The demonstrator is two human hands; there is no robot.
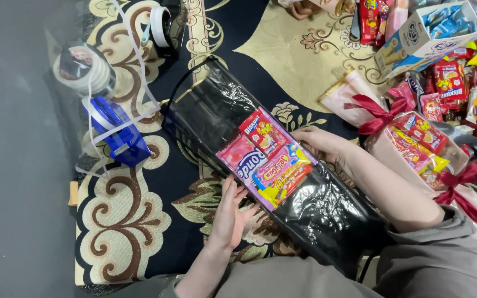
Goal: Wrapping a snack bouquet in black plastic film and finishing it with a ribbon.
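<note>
A long gift bag (211,110) with a clear front and black back lies slanted on the patterned carpet. Several bright snack packets (269,160) sit inside it, near the middle. My left hand (230,212) rests against the bag's near edge, fingers touching it beside the packets. My right hand (321,144) presses the far edge of the bag at the same spot. Both hands hold the bag from either side.
A blue tape dispenser (118,132) and rolls of tape (84,69) lie at the left. Finished pink bags with red bows (415,143) lie at the right. A pile of loose snacks (465,77) and an open white box (420,36) fill the upper right.
</note>
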